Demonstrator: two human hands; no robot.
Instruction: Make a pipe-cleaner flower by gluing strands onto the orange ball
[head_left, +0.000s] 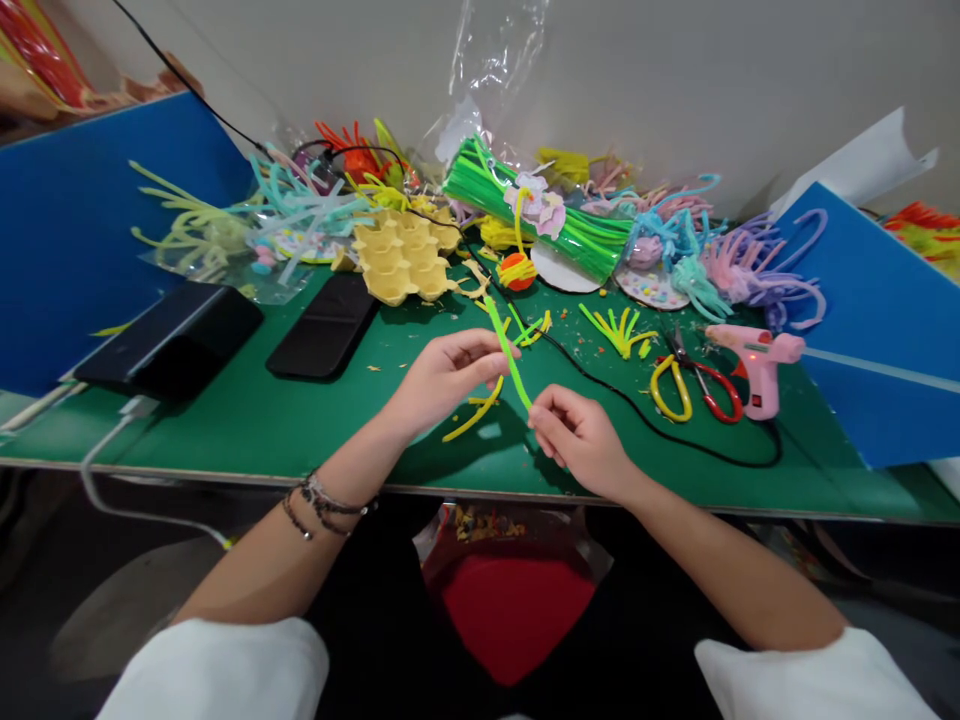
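Note:
A bright green pipe cleaner (509,358) slants between my two hands above the table's front part. My left hand (459,372) pinches it around the middle between thumb and fingers. At its lower end, my right hand (574,435) grips it with fingertips closed. Beneath my hands lies a curved yellow pipe cleaner piece (474,418). Just beyond are short green and yellow cut pieces (531,330). A small fan of yellow-green pieces (621,330) rests to the right of them.
Scissors (705,380) and a pink glue gun (761,365) lie at right, its black cord crossing the table (247,430). A phone (324,328) and a black box-like device (171,340) are at left. Behind stand an egg carton (405,255) and a green pipe-cleaner bundle (540,215); blue panels flank both sides.

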